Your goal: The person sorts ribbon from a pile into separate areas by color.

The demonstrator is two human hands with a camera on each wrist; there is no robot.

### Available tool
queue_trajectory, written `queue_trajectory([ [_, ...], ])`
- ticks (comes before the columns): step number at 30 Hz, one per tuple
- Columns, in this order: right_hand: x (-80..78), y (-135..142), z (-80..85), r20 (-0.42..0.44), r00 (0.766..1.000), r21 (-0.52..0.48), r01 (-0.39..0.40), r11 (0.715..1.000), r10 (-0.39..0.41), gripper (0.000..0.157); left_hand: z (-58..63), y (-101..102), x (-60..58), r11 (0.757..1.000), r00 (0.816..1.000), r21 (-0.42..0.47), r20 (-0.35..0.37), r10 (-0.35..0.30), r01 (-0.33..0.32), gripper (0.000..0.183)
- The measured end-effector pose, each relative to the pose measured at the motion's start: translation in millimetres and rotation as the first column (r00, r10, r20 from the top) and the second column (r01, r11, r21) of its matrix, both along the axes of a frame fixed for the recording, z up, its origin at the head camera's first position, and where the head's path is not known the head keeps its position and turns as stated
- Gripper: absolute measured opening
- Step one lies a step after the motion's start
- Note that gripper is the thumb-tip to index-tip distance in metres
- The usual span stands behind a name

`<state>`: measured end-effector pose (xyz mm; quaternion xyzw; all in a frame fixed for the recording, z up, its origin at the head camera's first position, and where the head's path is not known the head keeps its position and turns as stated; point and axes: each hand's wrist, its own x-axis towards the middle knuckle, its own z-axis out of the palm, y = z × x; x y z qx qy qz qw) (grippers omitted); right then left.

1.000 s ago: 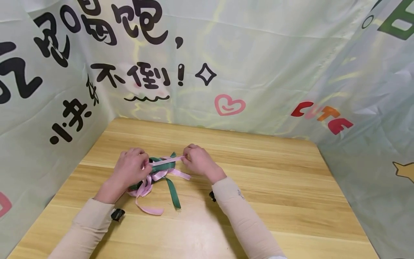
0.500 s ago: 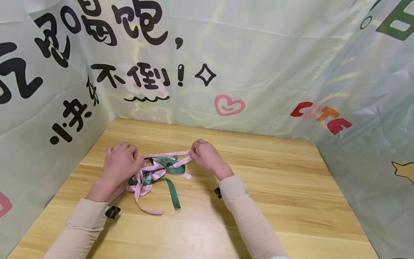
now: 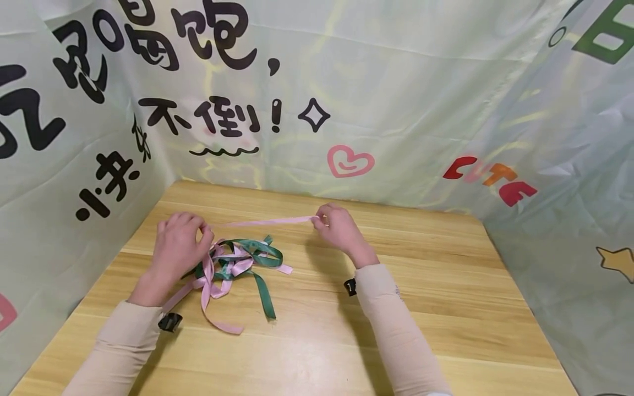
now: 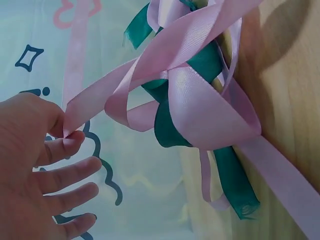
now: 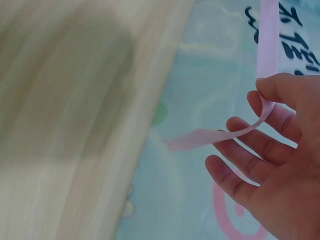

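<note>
A pink satin ribbon (image 3: 269, 221) stretches nearly level between the two hands, above the table. My left hand (image 3: 179, 242) pinches it between thumb and forefinger at the left; the left wrist view shows the ribbon (image 4: 76, 60) folding at that pinch, the other fingers loosely spread. My right hand (image 3: 342, 228) pinches the ribbon near its other end, and a loose tail (image 5: 192, 139) hangs past the fingers in the right wrist view. Below and right of the left hand lies a loose tangle of pink ribbon (image 3: 242, 266) and green ribbon (image 3: 264, 297). Part of the tangle is hidden behind the left hand.
The wooden table (image 3: 421, 308) extends to the right and front of the tangle. Printed cloth walls (image 3: 406, 99) stand along its back and sides. A small black device (image 3: 170, 322) is on the left wrist, another (image 3: 350, 286) on the right.
My right hand has moved right and away from me, drawing out a longer stretch of pink ribbon. My left hand has shifted left and slightly up, and the tangle has loosened.
</note>
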<state>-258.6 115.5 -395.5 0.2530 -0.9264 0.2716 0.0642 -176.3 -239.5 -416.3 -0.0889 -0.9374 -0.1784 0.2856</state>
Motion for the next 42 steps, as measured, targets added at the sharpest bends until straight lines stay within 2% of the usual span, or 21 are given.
queue_trajectory([
  [4,-2.9,14,5.3,0.002,1.000,-0.007,0.032,0.999,-0.032,0.022,2.0,1,-1.5,1.000,1.000,-0.013,-0.018,-0.010,0.009,0.017],
  [9,-3.8,28,10.3,0.016,0.997,-0.034,0.072,0.997,-0.072,0.023,5.3,3,-3.2,0.999,1.000,-0.032,0.010,-0.028,0.028,0.017],
  [20,-7.5,63,12.9,0.053,0.989,-0.081,0.145,0.986,-0.141,0.028,5.4,0,-6.5,0.997,0.996,-0.009,0.060,-0.072,0.072,0.030],
  [28,-9.5,87,13.9,0.077,0.970,-0.097,0.237,0.967,-0.230,0.031,6.9,-2,-7.5,0.984,0.983,-0.052,0.083,-0.166,0.171,0.029],
  [33,-9.6,101,14.1,0.051,0.962,-0.096,0.271,0.958,-0.267,0.032,7.9,-4,-6.8,0.979,0.979,-0.078,0.099,-0.179,0.187,0.030],
  [42,-8.1,118,18.0,0.030,0.952,-0.110,0.306,0.946,-0.305,0.033,7.3,-6,-8.7,0.976,0.983,-0.116,0.038,-0.182,0.185,0.018],
])
